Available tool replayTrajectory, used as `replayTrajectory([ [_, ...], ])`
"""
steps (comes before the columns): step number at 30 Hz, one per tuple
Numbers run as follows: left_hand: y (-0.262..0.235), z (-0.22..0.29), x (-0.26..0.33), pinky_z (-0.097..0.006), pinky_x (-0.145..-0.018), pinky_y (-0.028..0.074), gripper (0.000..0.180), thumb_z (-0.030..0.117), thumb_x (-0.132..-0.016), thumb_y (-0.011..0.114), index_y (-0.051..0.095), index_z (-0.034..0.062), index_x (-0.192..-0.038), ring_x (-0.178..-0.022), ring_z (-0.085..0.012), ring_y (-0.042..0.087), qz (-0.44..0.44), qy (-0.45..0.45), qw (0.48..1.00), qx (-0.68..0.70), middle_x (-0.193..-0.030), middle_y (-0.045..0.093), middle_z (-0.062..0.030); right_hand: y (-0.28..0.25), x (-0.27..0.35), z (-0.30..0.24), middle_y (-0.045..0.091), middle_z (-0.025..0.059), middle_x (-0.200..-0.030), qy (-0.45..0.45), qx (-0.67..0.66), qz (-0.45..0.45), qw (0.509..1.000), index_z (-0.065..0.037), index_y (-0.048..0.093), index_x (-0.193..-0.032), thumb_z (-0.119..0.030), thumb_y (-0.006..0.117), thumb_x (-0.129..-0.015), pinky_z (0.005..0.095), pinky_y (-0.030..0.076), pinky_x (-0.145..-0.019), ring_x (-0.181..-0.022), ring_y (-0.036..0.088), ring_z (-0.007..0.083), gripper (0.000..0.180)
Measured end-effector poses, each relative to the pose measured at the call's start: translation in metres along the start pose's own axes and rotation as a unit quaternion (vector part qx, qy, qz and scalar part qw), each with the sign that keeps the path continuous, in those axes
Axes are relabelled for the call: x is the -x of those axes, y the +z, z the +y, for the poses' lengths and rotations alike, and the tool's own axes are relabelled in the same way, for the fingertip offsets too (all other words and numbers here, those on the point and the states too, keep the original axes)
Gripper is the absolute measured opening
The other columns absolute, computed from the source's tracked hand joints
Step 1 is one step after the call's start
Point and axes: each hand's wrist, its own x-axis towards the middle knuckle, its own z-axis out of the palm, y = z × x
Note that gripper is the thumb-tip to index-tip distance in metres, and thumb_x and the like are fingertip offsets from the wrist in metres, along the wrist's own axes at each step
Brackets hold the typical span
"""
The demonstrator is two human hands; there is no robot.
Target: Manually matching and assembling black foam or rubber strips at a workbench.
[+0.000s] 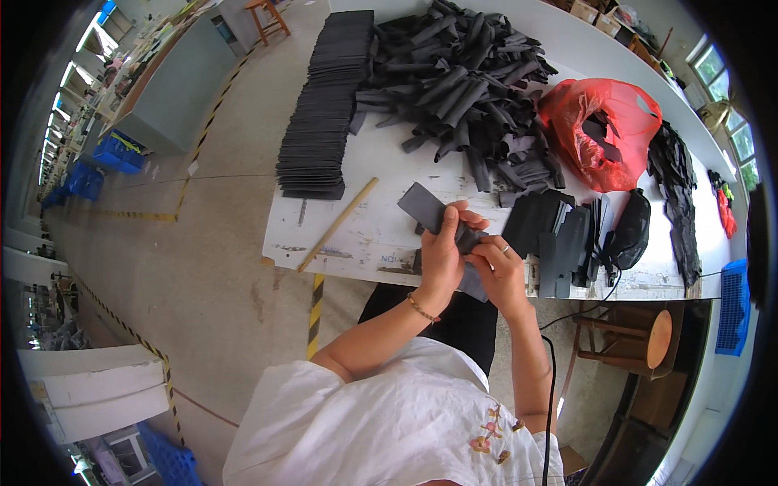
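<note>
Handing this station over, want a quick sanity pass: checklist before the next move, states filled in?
1. Left hand gripping dark piece: ok.
2. Right hand at its near end: ok; firm pinch, cannot tell.
3. Layers in the held piece: cannot tell.
4. Wooden stick clear of both hands: ok, lying to their left.
5. Neat row of strips orderly: ok.
6. Loose heap sorted: not ok, jumbled.

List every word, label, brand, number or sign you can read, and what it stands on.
White table, by the wooden stick: blue lettering, worn, too small to read surely.
White table, nearer the left hand: more blue lettering, broken off, no whole word readable.
Dark pieces in both hands: no lettering visible.
Far background: too small and blurred.
</note>
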Motion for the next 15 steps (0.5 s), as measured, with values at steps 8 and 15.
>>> replayTrajectory([
  [8, -0.005, -0.001, -0.003, -0.036, -0.084, 0.053, 0.037, 0.033, -0.100, 0.053, 0.055, -0.0016, -0.114, -0.091, -0.0248, 0.065, 0.006, -0.018, 1.000, 0.020, -0.094, 0.064, -0.0103, 0.002, 0.002, -0.004, 0.063, 0.0115, -0.094, 0.075, -0.030, -0.006, 0.997, 0.002, 0.064, -0.087, 0.003, 0.071, -0.077, 0.0304, 0.051, -0.067, -0.077, 0.063, 0.0219, 0.012],
  [15, -0.003, 0.014, -0.015, -0.042, -0.103, 0.044, 0.036, 0.032, -0.101, 0.049, 0.054, -0.0003, -0.115, -0.113, -0.0285, 0.060, -0.013, 0.026, 1.000, -0.001, -0.106, 0.066, -0.0148, 0.032, 0.012, -0.010, 0.057, 0.0052, -0.106, 0.237, -0.202, 0.196, 0.930, 0.001, 0.063, -0.083, -0.010, 0.073, -0.085, 0.0236, 0.045, -0.073, -0.085, 0.053, 0.0090, 0.015],
])
